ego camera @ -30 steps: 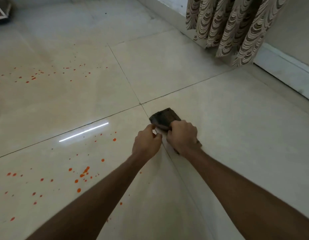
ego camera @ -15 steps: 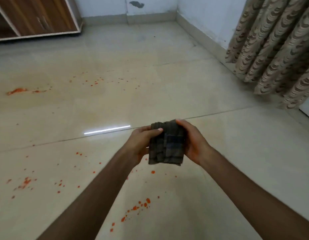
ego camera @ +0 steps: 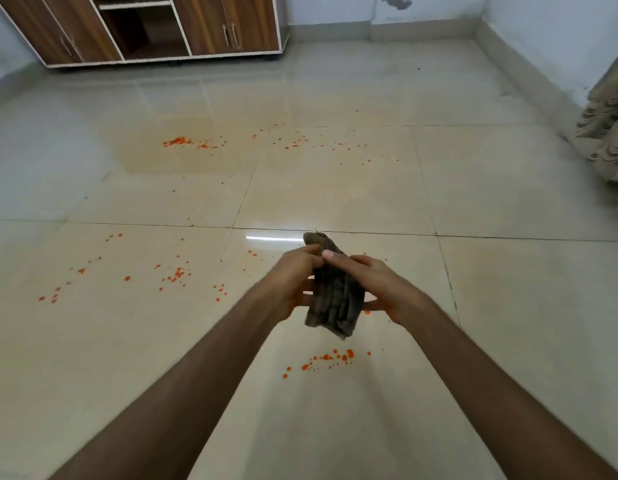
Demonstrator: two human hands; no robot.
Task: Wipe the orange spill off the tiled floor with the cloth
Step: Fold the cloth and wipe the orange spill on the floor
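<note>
Both hands, left hand (ego camera: 293, 271) and right hand (ego camera: 380, 289), grip the folded cloth (ego camera: 335, 299) above the floor (ego camera: 508, 306), probably readying a wiping face; spill (ego camera: 328, 358) untouched.

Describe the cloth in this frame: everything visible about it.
The cloth is a dark brown-grey woven fabric with a faint check, bunched into a folded wad. It hangs upright in the air above the tiled floor, pinched between the left hand and right hand, with its lower edge dangling free.

Wooden cabinet (ego camera: 155, 27) against far wall, open shelf compartment between closed doors. Patterned curtain (ego camera: 608, 133) at right edge. Pale skirting (ego camera: 380, 29) along far wall, wall paint chipped above.
</note>
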